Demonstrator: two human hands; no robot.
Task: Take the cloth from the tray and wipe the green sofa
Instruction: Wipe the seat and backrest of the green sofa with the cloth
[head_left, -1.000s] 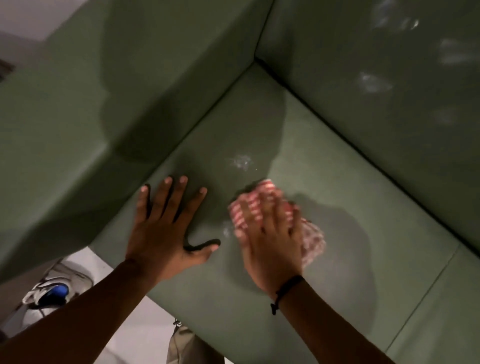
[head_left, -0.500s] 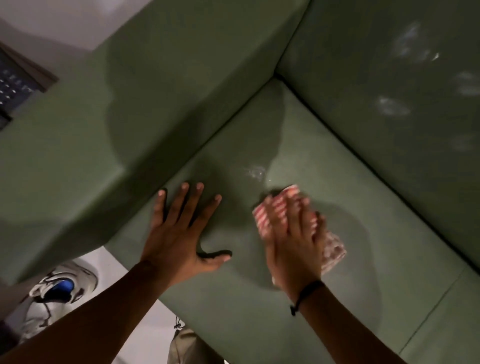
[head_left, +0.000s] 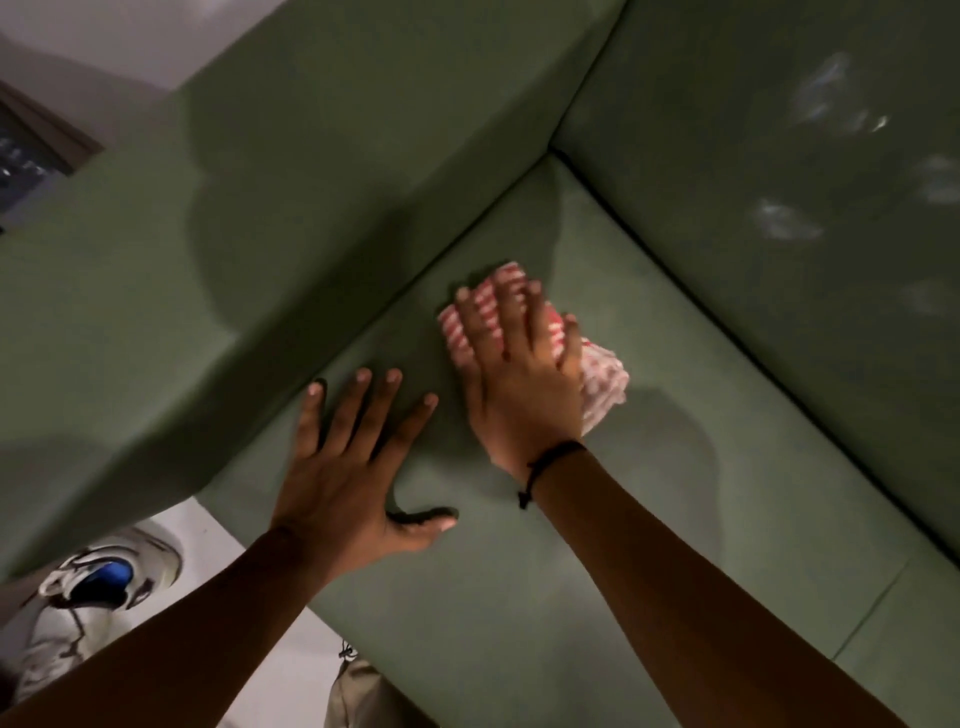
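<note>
The green sofa (head_left: 701, 493) fills most of the view, with its seat in the middle, an armrest at the left and the backrest at the right. My right hand (head_left: 519, 374) presses flat on a red-and-white striped cloth (head_left: 602, 384) bunched on the seat near the inner corner. The cloth shows around my fingers and to the right of my palm. My left hand (head_left: 353, 467) lies flat on the seat beside it, fingers spread, holding nothing. The tray is not in view.
Pale smudges (head_left: 784, 221) mark the backrest at the right. A white and blue shoe (head_left: 104, 582) sits on the light floor at the lower left, below the armrest (head_left: 234, 234). A seam (head_left: 872, 608) divides the seat cushions at the lower right.
My right hand has slid the cloth forward across the seat toward the corner, over the pale spot that showed earlier. My left hand has stayed flat on the seat.
</note>
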